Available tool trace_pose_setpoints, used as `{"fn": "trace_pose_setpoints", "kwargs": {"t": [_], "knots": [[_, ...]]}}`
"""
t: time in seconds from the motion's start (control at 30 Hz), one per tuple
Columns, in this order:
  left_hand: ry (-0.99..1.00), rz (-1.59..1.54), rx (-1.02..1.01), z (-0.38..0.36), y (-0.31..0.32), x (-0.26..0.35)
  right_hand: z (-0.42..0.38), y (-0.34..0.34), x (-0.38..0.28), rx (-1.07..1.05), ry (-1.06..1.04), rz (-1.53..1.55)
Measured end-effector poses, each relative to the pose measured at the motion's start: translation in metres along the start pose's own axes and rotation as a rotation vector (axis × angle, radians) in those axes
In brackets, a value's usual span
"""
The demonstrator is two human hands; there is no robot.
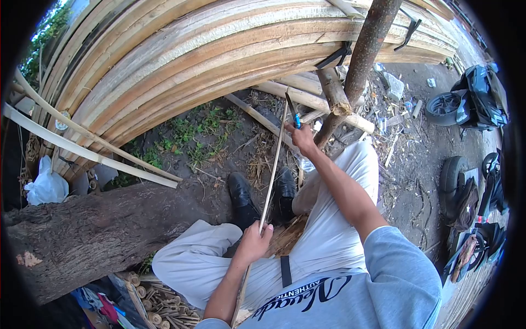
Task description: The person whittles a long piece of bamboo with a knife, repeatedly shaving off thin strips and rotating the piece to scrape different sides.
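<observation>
left hand grips the thin bamboo strip to steady it while right hand, closed on a blue-handled knife, shaves it

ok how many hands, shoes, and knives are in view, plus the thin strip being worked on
hands: 2, left hand and right hand
black shoes: 2
blue-handled knife: 1
thin bamboo strip: 1
total: 6

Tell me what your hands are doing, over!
Left hand closed on bamboo strip. Right hand closed on blue-handled knife, blade at strip. Nothing blocking.
</observation>
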State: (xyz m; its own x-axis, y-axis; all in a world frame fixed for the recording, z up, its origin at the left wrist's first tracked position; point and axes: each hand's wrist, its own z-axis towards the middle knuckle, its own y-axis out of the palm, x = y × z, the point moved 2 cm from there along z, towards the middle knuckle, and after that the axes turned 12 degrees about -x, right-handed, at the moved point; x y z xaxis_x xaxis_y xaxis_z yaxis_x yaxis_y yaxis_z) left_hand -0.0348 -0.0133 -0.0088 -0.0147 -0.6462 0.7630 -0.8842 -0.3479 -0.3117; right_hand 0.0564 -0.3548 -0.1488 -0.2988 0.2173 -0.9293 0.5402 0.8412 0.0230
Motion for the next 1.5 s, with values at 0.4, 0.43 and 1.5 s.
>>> {"fn": "trace_pose_setpoints", "kwargs": {"t": [0.4,0.43,1.5], "knots": [[-0.037,-0.015,0.006,-0.004,-0.012,0.012,0.006,-0.022,0.009,0.415,-0.105,-0.474],[-0.002,-0.049,0.034,-0.005,-0.014,0.014,0.006,-0.015,0.012,0.408,-0.196,-0.533],[-0.063,-0.483,-0.081,0.015,-0.027,-0.019,-0.223,0.093,-0.061,-0.805,-0.686,-1.129]]}}
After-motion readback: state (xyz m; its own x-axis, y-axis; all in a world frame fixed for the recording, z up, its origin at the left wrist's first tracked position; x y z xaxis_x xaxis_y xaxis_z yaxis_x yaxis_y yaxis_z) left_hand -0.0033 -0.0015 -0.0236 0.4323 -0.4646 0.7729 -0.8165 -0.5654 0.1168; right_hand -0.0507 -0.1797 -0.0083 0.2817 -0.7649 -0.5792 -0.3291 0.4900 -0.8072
